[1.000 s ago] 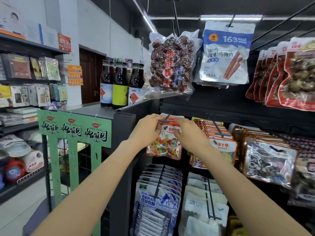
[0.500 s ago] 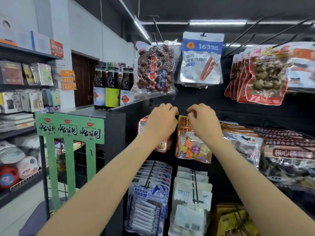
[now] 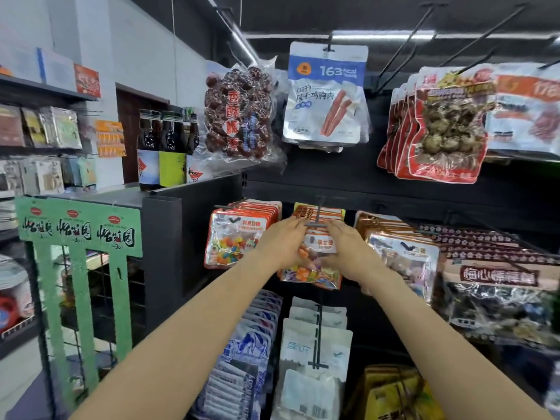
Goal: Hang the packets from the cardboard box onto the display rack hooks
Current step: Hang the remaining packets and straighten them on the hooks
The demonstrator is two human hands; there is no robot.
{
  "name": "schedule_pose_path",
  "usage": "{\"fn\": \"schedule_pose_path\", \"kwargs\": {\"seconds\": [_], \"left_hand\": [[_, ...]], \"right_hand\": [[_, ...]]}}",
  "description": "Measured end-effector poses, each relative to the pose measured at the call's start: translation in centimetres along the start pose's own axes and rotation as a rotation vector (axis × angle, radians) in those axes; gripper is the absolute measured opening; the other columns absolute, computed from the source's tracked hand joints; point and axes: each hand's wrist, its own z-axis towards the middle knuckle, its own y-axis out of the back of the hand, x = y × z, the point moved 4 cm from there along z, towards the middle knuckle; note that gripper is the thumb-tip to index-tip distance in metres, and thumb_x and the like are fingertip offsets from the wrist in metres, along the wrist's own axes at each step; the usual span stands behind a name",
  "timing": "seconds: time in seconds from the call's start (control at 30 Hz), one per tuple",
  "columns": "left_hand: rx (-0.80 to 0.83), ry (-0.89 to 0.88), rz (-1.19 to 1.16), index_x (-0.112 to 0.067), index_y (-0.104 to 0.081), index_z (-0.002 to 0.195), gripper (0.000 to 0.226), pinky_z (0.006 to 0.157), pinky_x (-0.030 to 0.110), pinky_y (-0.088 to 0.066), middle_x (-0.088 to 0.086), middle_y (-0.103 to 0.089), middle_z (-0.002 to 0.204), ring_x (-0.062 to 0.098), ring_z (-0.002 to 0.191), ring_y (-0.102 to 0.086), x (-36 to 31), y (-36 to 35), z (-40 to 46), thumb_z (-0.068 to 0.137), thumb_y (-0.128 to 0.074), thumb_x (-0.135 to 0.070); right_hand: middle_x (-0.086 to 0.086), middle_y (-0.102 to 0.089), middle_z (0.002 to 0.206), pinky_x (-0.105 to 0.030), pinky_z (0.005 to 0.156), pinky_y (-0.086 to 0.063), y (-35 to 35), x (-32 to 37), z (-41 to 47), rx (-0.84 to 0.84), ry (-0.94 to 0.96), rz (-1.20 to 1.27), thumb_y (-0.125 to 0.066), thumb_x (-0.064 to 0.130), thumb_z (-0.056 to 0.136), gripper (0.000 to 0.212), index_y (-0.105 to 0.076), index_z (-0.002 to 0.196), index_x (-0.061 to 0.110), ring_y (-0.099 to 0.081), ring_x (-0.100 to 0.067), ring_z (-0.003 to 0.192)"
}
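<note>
Hanging now: I am holding the candy packet (image 3: 309,272) below the hook (image 3: 317,221), left hand (image 3: 280,248) and right hand (image 3: 348,253) grips closed on it.
Remaining: I am not seeing the cardboard box.

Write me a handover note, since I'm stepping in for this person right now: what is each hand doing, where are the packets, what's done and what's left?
Left hand and right hand: both hold the candy packet from either side at the middle hook.
Packets: the candy packet's top is at the hook's front end, with a row of like packets behind it. I cannot tell whether it is fully threaded on.
Done: neighbouring hooks already carry packets.
Left: check that this packet sits on the hook, let go, then fetch more. The cardboard box is not in view.
</note>
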Motion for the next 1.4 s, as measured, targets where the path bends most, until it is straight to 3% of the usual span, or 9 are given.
{"fn": "schedule_pose_path", "kwargs": {"seconds": [0.2,0.37,0.67,0.73,0.87,0.97,1.1,1.23,1.4], "left_hand": [[0.014,0.021,0.016,-0.021,-0.031,0.144,0.098,0.11,0.037,-0.03,0.0,-0.039,0.145,0.02,0.133,-0.035,0.1,0.5,0.1,0.065,-0.075,-0.057],[0.032,-0.007,-0.003,-0.02,-0.028,0.146,0.09,0.113,0.038,-0.027,0.004,-0.028,0.153,0.021,0.139,-0.029,0.0,0.8,-1.1,0.074,-0.07,-0.051],[0.079,-0.018,0.02,-0.024,-0.013,0.15,0.092,0.119,0.044,-0.01,0.002,-0.005,0.159,0.017,0.146,-0.006,0.4,0.5,-1.7,0.08,-0.066,-0.05],[0.095,-0.012,-0.018,-0.023,-0.016,0.15,0.086,0.117,0.043,-0.015,0.001,-0.012,0.158,0.019,0.145,-0.013,0.3,0.5,-1.7,0.082,-0.064,-0.046],[-0.003,0.081,-0.339,-0.022,-0.037,0.143,0.052,0.1,0.036,-0.042,0.003,-0.04,0.146,0.021,0.127,-0.045,0.8,1.4,-1.0,0.093,-0.049,-0.022],[-0.063,0.137,-0.4,-0.013,-0.039,0.142,0.041,0.097,0.031,-0.039,0.009,-0.046,0.141,0.024,0.122,-0.048,0.9,2.8,-0.1,0.101,-0.034,-0.014],[0.041,0.149,-0.319,-0.008,-0.039,0.141,0.04,0.099,0.032,-0.035,0.016,-0.048,0.139,0.03,0.124,-0.047,0.7,3.2,1.9,0.104,-0.027,-0.018],[0.23,0.16,-0.199,-0.009,-0.036,0.143,0.042,0.101,0.034,-0.035,0.014,-0.044,0.142,0.031,0.124,-0.046,0.7,1.7,2.9,0.102,-0.028,-0.02],[0.209,0.164,-0.163,-0.004,-0.034,0.143,0.043,0.107,0.032,-0.026,0.013,-0.033,0.15,0.031,0.133,-0.037,0.7,1.5,2.8,0.104,-0.025,-0.018]], "right_hand": [[-0.004,-0.032,0.148,-0.039,0.109,-0.033,0.8,-0.1,0.0,0.014,-0.023,-0.045,-0.071,0.047,0.076,0.091,-0.024,0.147,0.015,-0.029,-0.022,0.135],[-0.001,-0.035,0.147,-0.035,0.106,-0.032,1.6,0.6,-1.1,-0.046,0.018,-0.107,-0.066,0.049,0.08,0.081,-0.03,0.145,0.016,-0.03,-0.02,0.133],[0.0,-0.034,0.149,-0.041,0.109,-0.032,1.6,0.7,-1.2,-0.013,-0.014,-0.056,-0.063,0.057,0.079,0.086,-0.027,0.147,0.018,-0.031,-0.021,0.135],[0.0,-0.037,0.146,-0.04,0.107,-0.035,1.6,0.5,-1.0,-0.022,-0.015,-0.06,-0.063,0.059,0.078,0.086,-0.029,0.146,0.019,-0.034,-0.021,0.133],[0.001,-0.044,0.138,-0.042,0.102,-0.04,1.4,0.1,-0.7,0.039,-0.031,-0.039,-0.06,0.064,0.077,0.08,-0.037,0.141,0.021,-0.041,-0.02,0.125],[-0.002,-0.036,0.147,-0.04,0.109,-0.031,1.5,-0.1,-0.1,0.09,-0.042,0.067,-0.046,0.055,0.091,0.068,-0.034,0.144,0.015,-0.034,-0.023,0.134],[-0.006,-0.014,0.158,-0.025,0.114,-0.011,2.1,0.1,1.0,0.099,-0.063,0.131,-0.027,0.031,0.102,0.052,-0.023,0.149,0.008,-0.012,-0.017,0.145],[-0.012,-0.029,0.153,-0.028,0.106,-0.025,2.2,0.2,1.4,0.154,-0.083,0.089,-0.023,0.029,0.103,0.049,-0.03,0.144,0.004,-0.029,-0.026,0.138],[-0.011,-0.027,0.153,-0.029,0.107,-0.026,1.7,0.3,1.4,0.17,-0.075,0.054,-0.023,0.03,0.103,0.047,-0.032,0.143,0.006,-0.029,-0.026,0.138]]}}
